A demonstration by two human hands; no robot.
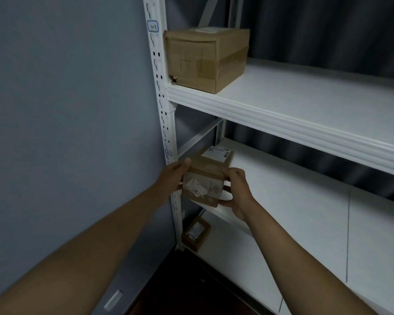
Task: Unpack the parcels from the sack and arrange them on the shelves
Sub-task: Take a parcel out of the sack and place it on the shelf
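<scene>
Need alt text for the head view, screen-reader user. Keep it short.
Both hands, left hand and right hand, grip a small taped cardboard parcel at the left end of the middle shelf of a white metal rack. A larger cardboard box sits on the upper shelf, and another small parcel lies on the lower shelf.
</scene>
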